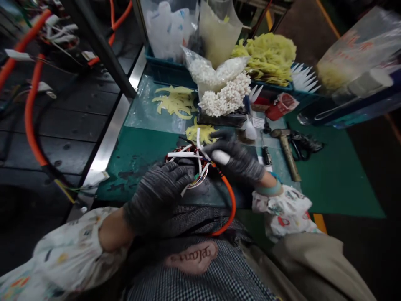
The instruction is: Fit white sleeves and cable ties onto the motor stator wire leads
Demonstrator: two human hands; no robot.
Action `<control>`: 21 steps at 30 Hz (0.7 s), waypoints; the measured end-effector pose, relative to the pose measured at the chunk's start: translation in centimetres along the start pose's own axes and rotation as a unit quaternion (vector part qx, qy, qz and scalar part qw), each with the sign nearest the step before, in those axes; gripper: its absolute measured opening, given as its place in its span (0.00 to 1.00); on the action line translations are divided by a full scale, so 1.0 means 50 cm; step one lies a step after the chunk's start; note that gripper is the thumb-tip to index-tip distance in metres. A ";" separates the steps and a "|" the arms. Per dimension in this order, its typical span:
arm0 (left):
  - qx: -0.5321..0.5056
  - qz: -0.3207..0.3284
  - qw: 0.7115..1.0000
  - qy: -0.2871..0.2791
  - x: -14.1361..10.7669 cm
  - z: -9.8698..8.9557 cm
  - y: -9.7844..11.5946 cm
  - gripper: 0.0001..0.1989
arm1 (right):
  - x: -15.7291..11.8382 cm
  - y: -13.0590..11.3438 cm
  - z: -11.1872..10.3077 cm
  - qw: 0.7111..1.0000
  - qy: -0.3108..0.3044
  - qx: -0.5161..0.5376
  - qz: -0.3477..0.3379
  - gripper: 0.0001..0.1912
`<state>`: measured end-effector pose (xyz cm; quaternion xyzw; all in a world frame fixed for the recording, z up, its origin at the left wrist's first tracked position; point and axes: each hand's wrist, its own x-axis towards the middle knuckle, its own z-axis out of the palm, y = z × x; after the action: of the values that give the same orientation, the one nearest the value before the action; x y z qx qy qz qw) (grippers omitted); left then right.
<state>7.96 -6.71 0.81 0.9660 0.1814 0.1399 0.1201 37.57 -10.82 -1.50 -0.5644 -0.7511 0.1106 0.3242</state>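
Note:
A round motor stator (187,160) with copper windings and several white sleeves lies on the green mat in front of me. An orange cable (231,196) leaves its right side and curves down to my lap. My left hand (161,184), in a grey knit glove, lies over the stator's near left side, fingers close together and holding it. On the right side, my right hand (233,156) is closed in a pinch at the wires (205,155) where the cable joins. Its thumb has a white covering. The fingertips are slightly blurred, and the hands hide part of the stator.
Yellow strips (175,101) and a bag of small white sleeve pieces (224,94) lie behind the stator. To the right are a hammer (285,152), black-handled scissors (300,146) and a red cup (280,106). A dark roller line (56,133) with orange cables runs left, beside a metal post (100,46).

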 end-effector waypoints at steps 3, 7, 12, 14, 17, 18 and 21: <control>0.103 0.044 0.993 0.037 -0.010 0.000 0.017 0.13 | 0.039 0.088 -0.079 0.972 0.184 -0.108 0.095 0.10; 0.190 0.072 0.977 0.063 -0.045 -0.004 0.026 0.22 | 0.093 0.182 -0.119 0.933 0.239 -0.210 0.171 0.12; 0.163 0.085 0.980 0.073 -0.063 0.005 0.009 0.25 | 0.106 0.178 -0.094 0.936 0.243 -0.197 0.161 0.07; 0.147 0.079 0.982 0.089 -0.065 0.019 0.001 0.24 | 0.095 0.163 -0.090 0.939 0.249 -0.181 0.150 0.05; 0.123 0.056 0.985 0.111 -0.070 0.042 -0.005 0.23 | 0.083 0.155 -0.091 0.949 0.244 -0.149 0.133 0.05; 0.117 0.045 0.985 0.115 -0.071 0.048 -0.006 0.23 | 0.081 0.156 -0.092 0.952 0.241 -0.139 0.128 0.06; 0.105 0.030 0.985 0.136 -0.071 0.064 -0.007 0.21 | 0.079 0.168 -0.092 0.956 0.233 -0.123 0.127 0.11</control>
<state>5.69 -8.33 -3.05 0.9502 0.1803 0.2540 -0.0120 46.31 -5.27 -1.00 -0.7009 -0.5841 -0.0767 0.4020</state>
